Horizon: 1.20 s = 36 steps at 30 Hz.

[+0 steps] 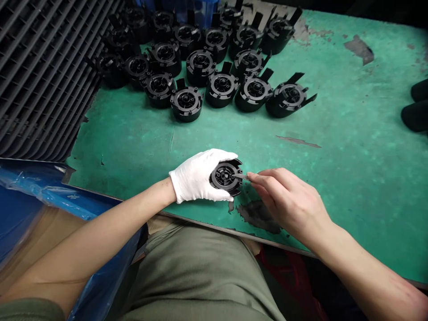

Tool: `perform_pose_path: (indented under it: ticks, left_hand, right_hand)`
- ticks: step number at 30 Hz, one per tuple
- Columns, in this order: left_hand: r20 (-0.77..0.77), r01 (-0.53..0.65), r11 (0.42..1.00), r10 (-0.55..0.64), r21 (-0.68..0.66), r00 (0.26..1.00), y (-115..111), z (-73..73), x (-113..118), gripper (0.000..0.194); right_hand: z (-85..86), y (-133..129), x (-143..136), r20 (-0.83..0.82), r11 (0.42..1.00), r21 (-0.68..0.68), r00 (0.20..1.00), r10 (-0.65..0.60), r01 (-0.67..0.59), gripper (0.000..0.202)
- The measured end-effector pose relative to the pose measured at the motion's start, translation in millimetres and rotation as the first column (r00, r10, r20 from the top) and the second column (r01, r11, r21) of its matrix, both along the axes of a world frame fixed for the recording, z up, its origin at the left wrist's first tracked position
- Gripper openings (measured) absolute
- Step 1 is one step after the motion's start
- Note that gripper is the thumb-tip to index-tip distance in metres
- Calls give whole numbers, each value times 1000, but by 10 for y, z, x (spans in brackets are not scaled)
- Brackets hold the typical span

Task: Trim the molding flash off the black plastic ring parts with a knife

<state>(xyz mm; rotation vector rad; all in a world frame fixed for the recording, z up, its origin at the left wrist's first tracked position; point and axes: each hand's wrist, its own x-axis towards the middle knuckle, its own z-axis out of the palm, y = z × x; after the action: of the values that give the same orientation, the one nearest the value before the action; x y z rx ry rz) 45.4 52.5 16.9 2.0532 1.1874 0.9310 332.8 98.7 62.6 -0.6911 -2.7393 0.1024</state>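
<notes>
My left hand [199,177], in a white glove, is wrapped round a round black plastic part [225,175] near the front edge of the green table. The part's ringed face with inner ribs points up. My bare right hand [284,196] pinches a small thin tool [241,176], grey in colour, from the right. Its tip reaches over the part's face, just right of the centre; whether it touches is too small to tell.
Several similar black parts [187,103] stand in rows at the back of the green table [351,178]. Black slatted racks [43,76] fill the left. Blue plastic film [67,194] lies at the lower left. Dark cylindrical objects [415,117] stand at the right edge.
</notes>
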Motion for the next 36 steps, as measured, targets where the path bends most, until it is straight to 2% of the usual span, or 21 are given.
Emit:
perform_pose_path:
  ticks: [7, 11, 14, 17, 22, 31, 36]
  left_hand:
    - [10, 2, 1000, -2, 14, 1000, 6, -8, -3, 89]
    - [18, 3, 999, -4, 36, 1000, 6, -11, -3, 88]
    - [13, 0, 999, -1, 34, 1000, 4, -10, -4, 88]
    - [9, 0, 1000, -1, 28, 1000, 7, -5, -2, 89]
    - [1, -3, 1000, 3, -6, 1000, 16, -4, 3, 91]
    - [0, -8, 999, 8, -38, 1000, 15, 11, 0, 92]
    - [-1, -1, 999, 1, -38, 1000, 19, 19, -9, 92]
  right_hand:
    - [2, 35, -17, 4, 1000, -25, 1000, 15, -15, 24]
    - [50, 31, -53, 26, 999, 33, 999, 27, -28, 19]
    - [113, 33, -84, 78, 994, 92, 995, 58, -65, 16]
    - [171, 63, -104, 129, 984, 136, 986, 102, -119, 22]
    - [228, 198, -100, 165, 962, 173, 969, 182, -210, 24]
    - [246, 593, -136, 174, 917, 65, 910, 377, -393, 30]
    - [291, 727, -176, 202, 885, 15, 868, 453, -465, 28]
